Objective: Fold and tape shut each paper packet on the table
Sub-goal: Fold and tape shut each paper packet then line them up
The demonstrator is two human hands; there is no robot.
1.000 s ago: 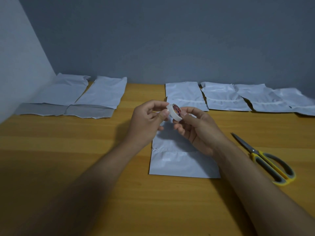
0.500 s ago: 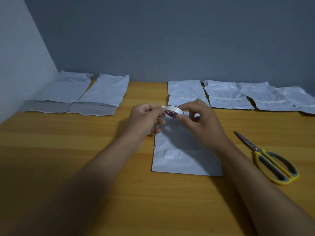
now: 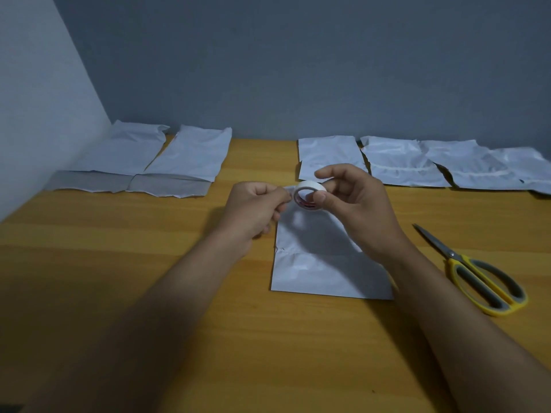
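Note:
A small white roll of tape [image 3: 308, 194] is held above the table by my right hand [image 3: 354, 204], thumb and fingers around its rim. My left hand [image 3: 256, 205] pinches the tape's free end at the roll's left side. Below the hands a white paper packet [image 3: 325, 263] lies flat on the wooden table [image 3: 149, 248], its far end hidden by my hands. Two packets [image 3: 190, 150] with their grey flaps unfolded lie at the back left. Several white packets [image 3: 402, 162] lie in a row at the back right.
Yellow-handled scissors [image 3: 477, 275] lie shut on the table to the right of the packet, blades pointing to the back left. A grey wall stands behind the table and a pale wall closes in on the left.
The roll has turned in my right hand so its open centre faces me. My left hand has moved to the roll's left side and pinches the tape end.

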